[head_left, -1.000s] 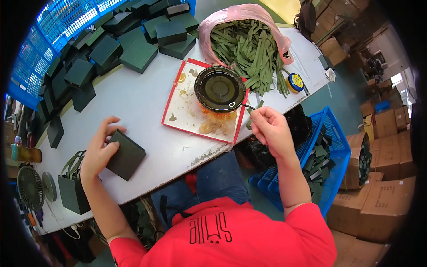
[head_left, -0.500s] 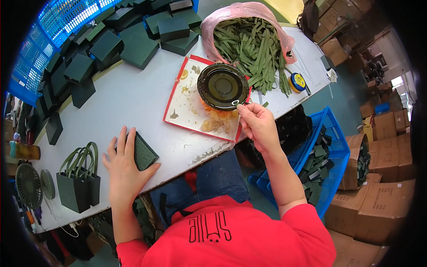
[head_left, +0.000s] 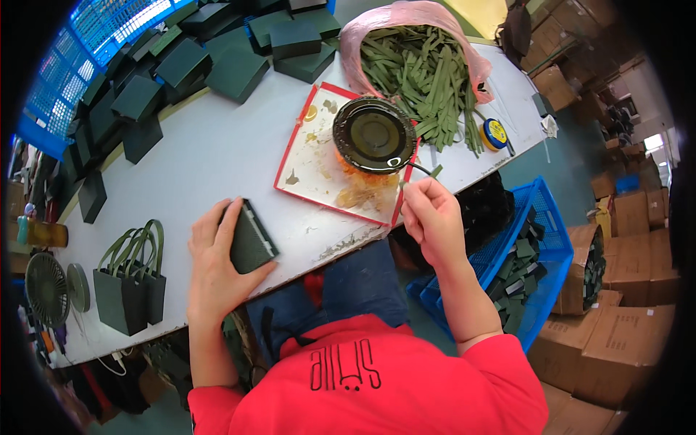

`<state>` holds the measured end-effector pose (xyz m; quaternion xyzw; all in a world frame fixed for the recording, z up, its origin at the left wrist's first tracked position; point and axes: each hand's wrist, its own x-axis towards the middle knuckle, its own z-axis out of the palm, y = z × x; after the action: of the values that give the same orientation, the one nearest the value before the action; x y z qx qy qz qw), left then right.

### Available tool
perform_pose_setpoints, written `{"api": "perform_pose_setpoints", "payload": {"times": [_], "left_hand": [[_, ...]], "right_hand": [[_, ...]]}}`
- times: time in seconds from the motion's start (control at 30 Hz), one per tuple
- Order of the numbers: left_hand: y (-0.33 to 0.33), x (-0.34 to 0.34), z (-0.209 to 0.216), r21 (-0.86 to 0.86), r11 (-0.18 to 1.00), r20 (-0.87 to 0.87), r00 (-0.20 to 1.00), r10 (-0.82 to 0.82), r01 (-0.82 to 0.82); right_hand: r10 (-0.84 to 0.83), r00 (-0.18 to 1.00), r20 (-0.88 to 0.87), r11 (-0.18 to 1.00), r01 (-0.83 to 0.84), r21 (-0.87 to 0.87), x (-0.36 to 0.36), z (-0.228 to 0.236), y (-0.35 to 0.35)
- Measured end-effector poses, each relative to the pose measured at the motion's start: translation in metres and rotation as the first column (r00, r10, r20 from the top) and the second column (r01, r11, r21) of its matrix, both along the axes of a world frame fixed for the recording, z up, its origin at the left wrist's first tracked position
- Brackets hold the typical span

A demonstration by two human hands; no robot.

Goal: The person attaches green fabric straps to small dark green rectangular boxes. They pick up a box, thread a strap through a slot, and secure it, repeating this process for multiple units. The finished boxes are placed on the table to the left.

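Note:
My left hand grips a small dark green box near the table's front edge, thumb at its near side and fingers over its far side. The box is tilted, showing a paler edge on its right. My right hand is closed in a pinch beside the glue pot; a bit of green ribbon strip peeks from the fingertips, most of it hidden. The round pot, dark and glossy on top, stands on a stained white tray with a red rim. A dark rod with a green tip sticks out from it.
Behind the pot, a pink plastic bag spills green ribbon strips. Dark green boxes pile at the far left. Small green bags with handles stand near a fan. A blue crate sits right, below the table.
My right hand has drawn back from the pot's rim toward me, still pinched. My left hand has gone from spread over the box to gripping it, and the box has turned and tilted.

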<state>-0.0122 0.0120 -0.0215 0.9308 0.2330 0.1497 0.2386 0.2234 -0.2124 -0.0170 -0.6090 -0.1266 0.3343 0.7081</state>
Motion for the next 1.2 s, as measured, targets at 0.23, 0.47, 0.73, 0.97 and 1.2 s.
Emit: {"api": "perform_pose_setpoints", "payload": {"times": [0.23, 0.47, 0.73, 0.97, 1.2], "left_hand": [[0.001, 0.014, 0.006, -0.182, 0.896, 0.286, 0.893, -0.347, 0.406], [-0.004, 0.018, 0.003, -0.187, 0.873, 0.317, 0.869, -0.380, 0.450], [-0.004, 0.020, 0.008, -0.193, 0.853, 0.325, 0.852, -0.410, 0.484], [-0.007, 0.021, 0.015, -0.164, 0.845, 0.265, 0.848, -0.459, 0.508], [-0.012, 0.026, 0.019, -0.018, 0.865, 0.197, 0.850, -0.488, 0.501]], "right_hand": [[0.468, 0.868, -0.169, 0.872, -0.484, -0.072, -0.058, 0.018, 0.007], [0.559, 0.805, -0.200, 0.804, -0.585, -0.106, -0.073, 0.009, 0.021], [0.611, 0.773, -0.168, 0.744, -0.634, -0.212, -0.067, 0.011, 0.026], [0.683, 0.707, -0.183, 0.660, -0.705, -0.259, -0.063, 0.002, 0.027], [0.709, 0.700, -0.084, 0.656, -0.698, -0.287, -0.061, -0.011, 0.028]]}}
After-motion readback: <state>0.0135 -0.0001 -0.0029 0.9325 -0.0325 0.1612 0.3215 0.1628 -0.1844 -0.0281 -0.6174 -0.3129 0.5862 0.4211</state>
